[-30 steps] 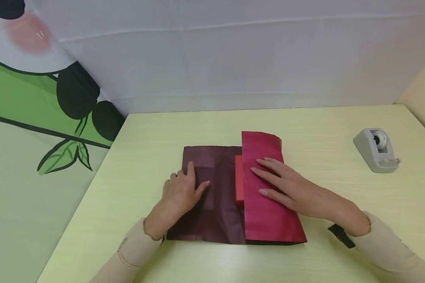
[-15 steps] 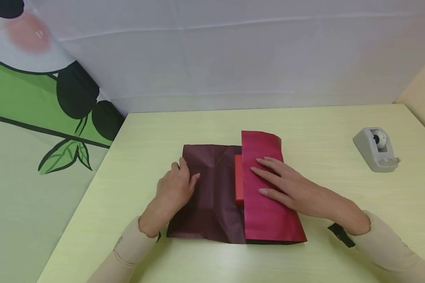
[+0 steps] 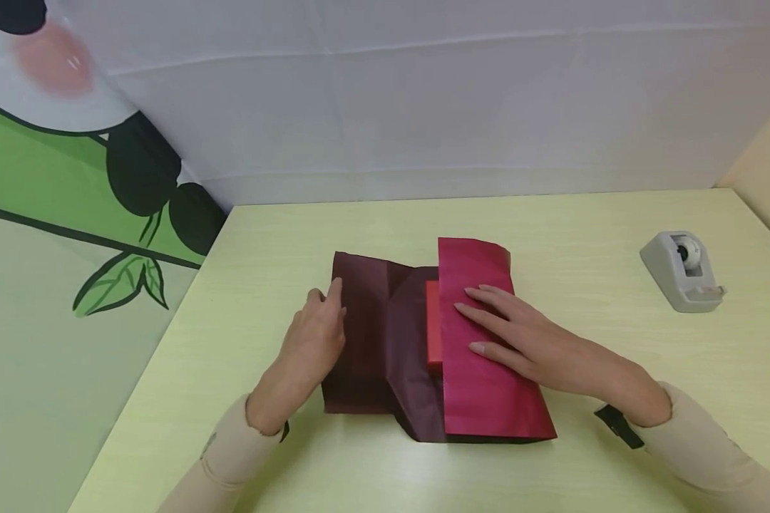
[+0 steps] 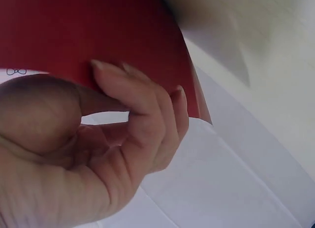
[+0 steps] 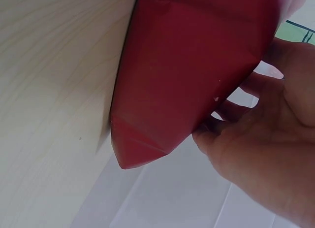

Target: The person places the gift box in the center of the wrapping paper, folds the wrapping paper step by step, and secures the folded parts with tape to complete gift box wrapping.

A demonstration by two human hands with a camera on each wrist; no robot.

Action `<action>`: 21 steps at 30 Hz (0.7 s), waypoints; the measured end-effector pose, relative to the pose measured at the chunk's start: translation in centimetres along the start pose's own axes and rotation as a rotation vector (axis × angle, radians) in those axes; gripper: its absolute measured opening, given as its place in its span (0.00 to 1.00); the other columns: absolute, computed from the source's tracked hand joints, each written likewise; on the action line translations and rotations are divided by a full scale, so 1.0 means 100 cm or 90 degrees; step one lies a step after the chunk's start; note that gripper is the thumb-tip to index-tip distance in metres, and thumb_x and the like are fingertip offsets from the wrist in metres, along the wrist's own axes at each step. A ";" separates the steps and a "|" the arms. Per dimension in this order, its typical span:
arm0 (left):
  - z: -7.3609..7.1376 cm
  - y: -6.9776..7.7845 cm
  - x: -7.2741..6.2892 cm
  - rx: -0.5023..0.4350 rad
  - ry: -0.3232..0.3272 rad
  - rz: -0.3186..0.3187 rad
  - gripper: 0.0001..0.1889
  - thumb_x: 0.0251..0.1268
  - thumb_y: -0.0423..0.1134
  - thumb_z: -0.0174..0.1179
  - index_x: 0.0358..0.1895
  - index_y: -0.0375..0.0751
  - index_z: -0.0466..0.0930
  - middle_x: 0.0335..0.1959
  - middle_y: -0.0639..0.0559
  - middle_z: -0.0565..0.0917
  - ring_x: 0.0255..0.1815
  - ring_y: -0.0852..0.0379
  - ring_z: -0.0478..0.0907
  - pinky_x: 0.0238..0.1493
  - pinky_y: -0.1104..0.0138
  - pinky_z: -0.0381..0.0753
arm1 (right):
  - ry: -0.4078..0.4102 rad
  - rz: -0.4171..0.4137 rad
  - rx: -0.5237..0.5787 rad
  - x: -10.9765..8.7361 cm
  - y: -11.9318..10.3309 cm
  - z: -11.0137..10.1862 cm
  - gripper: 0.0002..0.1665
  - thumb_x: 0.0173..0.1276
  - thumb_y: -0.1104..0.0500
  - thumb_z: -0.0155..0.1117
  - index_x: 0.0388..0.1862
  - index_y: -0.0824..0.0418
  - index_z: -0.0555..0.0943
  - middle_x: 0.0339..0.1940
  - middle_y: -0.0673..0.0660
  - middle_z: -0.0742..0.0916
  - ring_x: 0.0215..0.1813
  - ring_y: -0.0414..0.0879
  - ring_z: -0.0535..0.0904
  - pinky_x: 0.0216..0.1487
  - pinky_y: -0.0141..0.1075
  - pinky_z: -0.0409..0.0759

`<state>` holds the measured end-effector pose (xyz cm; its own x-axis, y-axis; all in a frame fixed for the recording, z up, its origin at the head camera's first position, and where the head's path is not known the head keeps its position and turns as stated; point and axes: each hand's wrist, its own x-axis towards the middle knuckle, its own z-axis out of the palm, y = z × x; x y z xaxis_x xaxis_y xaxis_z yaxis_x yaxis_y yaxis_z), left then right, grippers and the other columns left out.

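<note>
A sheet of wrapping paper (image 3: pixel 366 342) lies on the table, its dark purple side up on the left. Its right part is folded over as a crimson flap (image 3: pixel 475 406). Between them shows a strip of a red box (image 3: pixel 433 320); the flap hides the rest. My left hand (image 3: pixel 311 338) pinches the paper's left edge, raised off the table. In the left wrist view, curled fingers (image 4: pixel 142 105) lie against the red outer side. My right hand (image 3: pixel 526 349) rests on the flap over the box, fingers spread and fairly straight. From the right wrist, the folded paper (image 5: pixel 182 65) bulges beside the palm.
A grey tape dispenser (image 3: pixel 683 274) with a roll of tape stands at the right of the pale wooden table (image 3: pixel 584 242). Behind the table hangs a white cloth (image 3: pixel 423 107), with a printed cartoon pattern at the left.
My left hand has slid to the paper's left edge, taken hold of it and lifted it, so the left part bends up and inward. The right hand has stayed on the flap.
</note>
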<state>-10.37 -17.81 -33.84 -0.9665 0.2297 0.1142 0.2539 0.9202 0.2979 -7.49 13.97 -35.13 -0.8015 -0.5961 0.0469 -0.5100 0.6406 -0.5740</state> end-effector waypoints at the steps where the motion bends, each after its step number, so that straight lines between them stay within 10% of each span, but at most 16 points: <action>1: 0.000 0.001 0.000 -0.006 0.000 0.001 0.23 0.74 0.26 0.57 0.68 0.25 0.67 0.43 0.26 0.77 0.23 0.40 0.78 0.25 0.55 0.82 | -0.001 0.003 0.001 0.000 0.000 0.000 0.37 0.79 0.47 0.59 0.82 0.52 0.64 0.82 0.57 0.62 0.81 0.59 0.55 0.70 0.56 0.73; 21: -0.016 0.019 -0.016 -0.059 0.082 0.094 0.22 0.70 0.24 0.61 0.66 0.26 0.73 0.40 0.32 0.80 0.30 0.41 0.80 0.31 0.55 0.84 | -0.005 0.006 0.005 0.000 0.003 0.000 0.37 0.79 0.47 0.59 0.82 0.51 0.63 0.82 0.56 0.62 0.81 0.57 0.54 0.71 0.55 0.72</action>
<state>-8.28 -16.88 -31.95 -0.9073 0.3118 0.2820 0.4004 0.8453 0.3538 -7.63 14.15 -35.29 -0.8036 -0.5941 0.0346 -0.5000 0.6426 -0.5806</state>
